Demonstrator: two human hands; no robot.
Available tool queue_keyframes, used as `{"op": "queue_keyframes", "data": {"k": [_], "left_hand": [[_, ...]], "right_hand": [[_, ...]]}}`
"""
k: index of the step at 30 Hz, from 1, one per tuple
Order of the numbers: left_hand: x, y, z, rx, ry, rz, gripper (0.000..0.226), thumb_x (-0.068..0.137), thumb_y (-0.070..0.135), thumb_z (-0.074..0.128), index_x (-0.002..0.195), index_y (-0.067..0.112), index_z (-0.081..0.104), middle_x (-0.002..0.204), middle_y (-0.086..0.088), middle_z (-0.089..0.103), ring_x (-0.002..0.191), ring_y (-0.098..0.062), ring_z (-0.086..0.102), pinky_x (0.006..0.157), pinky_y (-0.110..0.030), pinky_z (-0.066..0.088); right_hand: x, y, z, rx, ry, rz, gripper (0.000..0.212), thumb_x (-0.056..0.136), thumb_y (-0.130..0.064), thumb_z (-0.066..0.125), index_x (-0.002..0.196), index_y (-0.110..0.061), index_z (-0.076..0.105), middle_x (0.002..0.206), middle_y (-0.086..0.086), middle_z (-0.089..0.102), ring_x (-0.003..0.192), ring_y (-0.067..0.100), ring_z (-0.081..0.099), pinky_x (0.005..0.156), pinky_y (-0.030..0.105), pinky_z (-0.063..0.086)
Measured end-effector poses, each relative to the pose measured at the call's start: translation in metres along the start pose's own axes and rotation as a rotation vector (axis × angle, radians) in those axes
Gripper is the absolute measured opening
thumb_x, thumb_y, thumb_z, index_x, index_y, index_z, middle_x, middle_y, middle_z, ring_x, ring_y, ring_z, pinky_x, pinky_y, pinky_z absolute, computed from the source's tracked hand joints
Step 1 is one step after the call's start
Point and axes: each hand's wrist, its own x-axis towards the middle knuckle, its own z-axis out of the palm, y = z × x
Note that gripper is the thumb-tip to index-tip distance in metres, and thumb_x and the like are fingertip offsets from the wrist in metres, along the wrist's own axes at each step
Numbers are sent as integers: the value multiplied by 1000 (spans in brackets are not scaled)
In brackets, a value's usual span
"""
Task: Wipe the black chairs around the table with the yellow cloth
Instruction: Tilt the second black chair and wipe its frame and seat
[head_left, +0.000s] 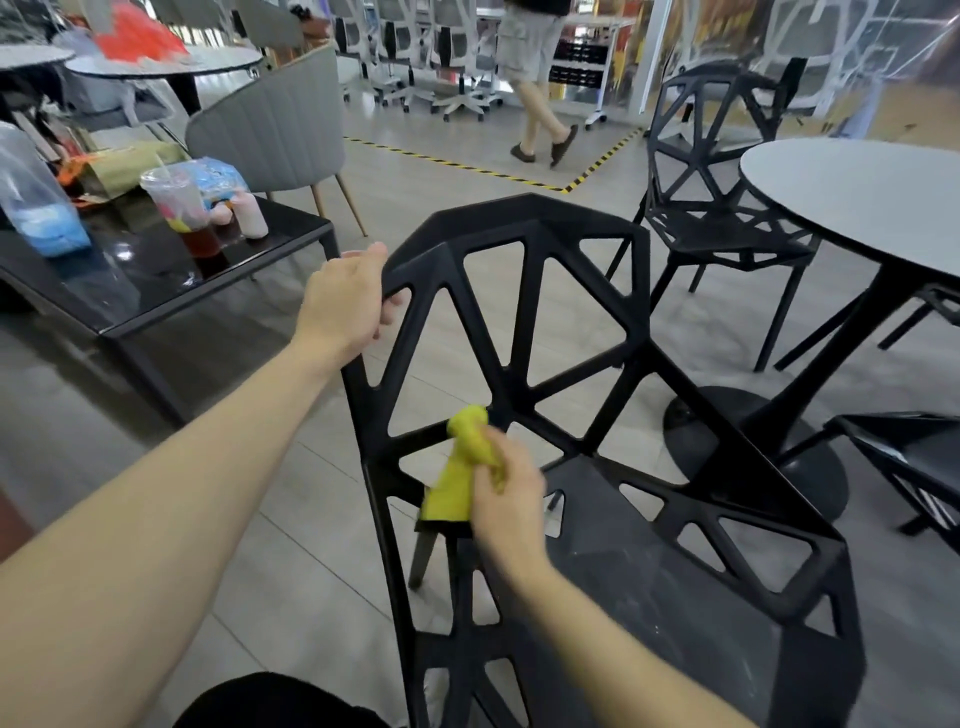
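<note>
A grey tiled floor is spreading under a round table, with a second chair standing beyond it and a passer-by walking behind. The left hand is gripping the near chair by its back edge. The right hand is clutching the cloth, pressing it against a strut.

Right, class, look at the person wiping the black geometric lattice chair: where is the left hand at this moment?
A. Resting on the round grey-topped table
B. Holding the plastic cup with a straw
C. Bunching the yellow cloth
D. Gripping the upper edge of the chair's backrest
D: the left hand curls round the top left edge of the black lattice chair, while the right hand holds the crumpled yellow cloth against a bar of the backrest.
</note>
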Motion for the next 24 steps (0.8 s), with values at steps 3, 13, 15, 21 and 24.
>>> {"op": "queue_keyframes", "data": {"k": [3,13,15,21,24], "left_hand": [[-15,-6,-11,-194,-17,-58,64,101,49,40,128,-7,57,100,-16,63,79,-21,57,63,-25,51],[-64,-57,-40,21,38,230,13,115,20,50,110,15,61,85,-4,65,65,-8,63,59,-24,57],[-64,-57,-43,65,34,251,12,114,22,51,108,18,62,86,-7,68,67,-14,69,59,-32,62],[-65,-56,-45,130,56,264,12,113,25,55,109,20,64,88,-3,72,70,-15,76,54,-39,65],[-61,-56,-47,180,61,277,12,112,28,54,105,24,63,86,0,72,70,-13,77,52,-40,65]], "right_hand": [[55,-67,-12,85,193,-46,48,100,-4,54,142,-25,63,128,-15,63,118,-3,57,107,22,45],[21,-47,34,-172,-258,-529,72,86,9,56,147,-28,64,162,-5,47,144,20,45,121,30,36],[14,-41,18,-91,-273,-449,68,87,12,53,140,-27,70,154,-13,55,140,9,50,120,28,40],[117,-126,7,-46,174,-337,66,88,8,44,146,-17,63,139,1,64,129,13,57,115,31,43],[79,-102,32,-155,-14,-403,75,82,8,46,150,-20,60,153,7,55,136,19,52,120,27,39]]}}
